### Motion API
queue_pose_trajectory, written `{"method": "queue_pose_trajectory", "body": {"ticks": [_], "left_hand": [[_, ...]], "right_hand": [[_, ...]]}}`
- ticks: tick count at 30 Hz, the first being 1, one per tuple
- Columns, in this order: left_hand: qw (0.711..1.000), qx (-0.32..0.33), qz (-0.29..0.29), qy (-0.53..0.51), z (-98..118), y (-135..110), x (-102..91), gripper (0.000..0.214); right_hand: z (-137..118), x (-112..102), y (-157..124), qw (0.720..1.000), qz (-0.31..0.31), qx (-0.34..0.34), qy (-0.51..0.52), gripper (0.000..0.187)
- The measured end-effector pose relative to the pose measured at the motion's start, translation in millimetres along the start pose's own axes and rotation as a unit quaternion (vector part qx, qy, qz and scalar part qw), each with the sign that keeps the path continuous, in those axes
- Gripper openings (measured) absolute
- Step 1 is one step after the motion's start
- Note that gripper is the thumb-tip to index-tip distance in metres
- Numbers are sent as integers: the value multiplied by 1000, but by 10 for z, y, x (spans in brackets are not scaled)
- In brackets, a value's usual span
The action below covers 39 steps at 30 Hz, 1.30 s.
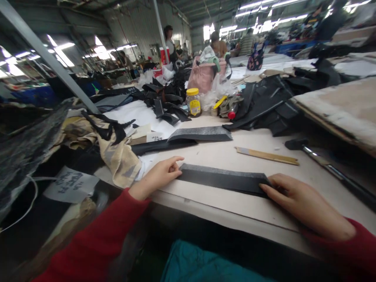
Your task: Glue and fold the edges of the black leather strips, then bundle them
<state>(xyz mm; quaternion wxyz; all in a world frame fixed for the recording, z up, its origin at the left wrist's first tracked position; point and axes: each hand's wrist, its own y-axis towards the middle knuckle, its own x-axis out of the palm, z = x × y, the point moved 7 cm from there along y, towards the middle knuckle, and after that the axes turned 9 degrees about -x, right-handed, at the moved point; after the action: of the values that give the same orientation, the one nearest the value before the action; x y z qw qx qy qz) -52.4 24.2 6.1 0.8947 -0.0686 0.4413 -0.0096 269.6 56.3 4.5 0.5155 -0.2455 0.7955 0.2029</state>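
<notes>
A long stack of black fabric strips [223,179] lies flat on the pale worktable [223,203] in front of me. My left hand [160,176] rests at the strip's left end, its fingers curled against the edge and the forefinger stretched along the top. My right hand [305,205] lies on the strip's right end, fingers flat and together, pressing down on it. Both arms wear red sleeves.
Beyond the strip lie a wooden ruler [266,156], a second stack of black strips [201,134], a hammer [326,166] at the right, a yellow-lidded jar [194,102] and heaps of black cut pieces [264,103]. Crumpled cloth [117,152] sits left. People stand far back.
</notes>
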Motion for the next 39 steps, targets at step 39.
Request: {"method": "queue_pose_trajectory", "body": {"ticks": [39], "left_hand": [[907, 183, -7, 380, 836, -80, 213, 18]], "right_hand": [[-359, -111, -103, 986, 14, -121, -111, 21]]}}
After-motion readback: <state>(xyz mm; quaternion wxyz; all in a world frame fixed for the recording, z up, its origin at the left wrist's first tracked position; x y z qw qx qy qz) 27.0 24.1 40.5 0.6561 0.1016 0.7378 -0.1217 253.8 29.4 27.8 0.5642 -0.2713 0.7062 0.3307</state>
